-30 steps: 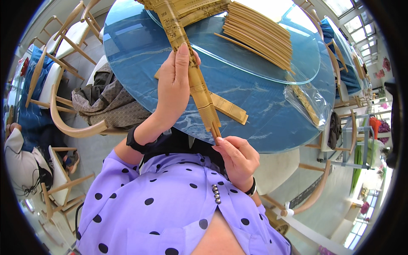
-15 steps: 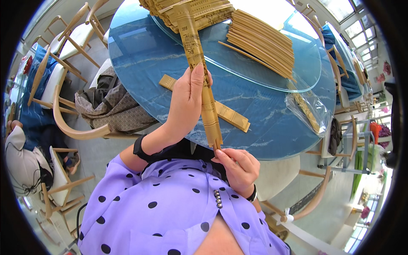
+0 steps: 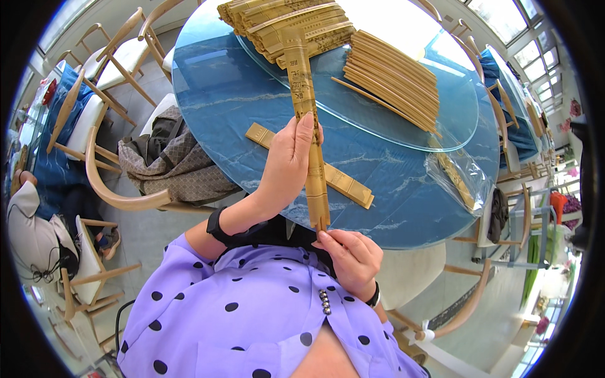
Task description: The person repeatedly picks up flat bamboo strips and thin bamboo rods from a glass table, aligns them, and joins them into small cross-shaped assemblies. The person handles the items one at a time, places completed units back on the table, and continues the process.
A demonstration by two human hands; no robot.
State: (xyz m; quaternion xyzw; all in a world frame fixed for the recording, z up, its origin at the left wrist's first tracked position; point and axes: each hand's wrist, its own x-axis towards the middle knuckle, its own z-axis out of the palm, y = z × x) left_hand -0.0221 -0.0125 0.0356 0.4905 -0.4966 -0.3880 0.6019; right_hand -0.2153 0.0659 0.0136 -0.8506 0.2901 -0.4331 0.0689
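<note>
The bamboo fan [image 3: 309, 107] stands lengthways away from the person, its long axis running from the chest out over the round blue worktop [image 3: 214, 120], splayed slats at the far end above the glass turntable [image 3: 441, 113]. The left hand [image 3: 287, 160] is closed around the middle of the handle; the right hand [image 3: 350, 255] pinches the near tip, just below the left, nearest the body. A flat bamboo strip [image 3: 343, 183] lies on the worktop behind the handle, a stack of slats [image 3: 391, 79] farther out on the right. Against half a second ago, the fan sits more upright and the left hand has slid slightly toward the slats.
</note>
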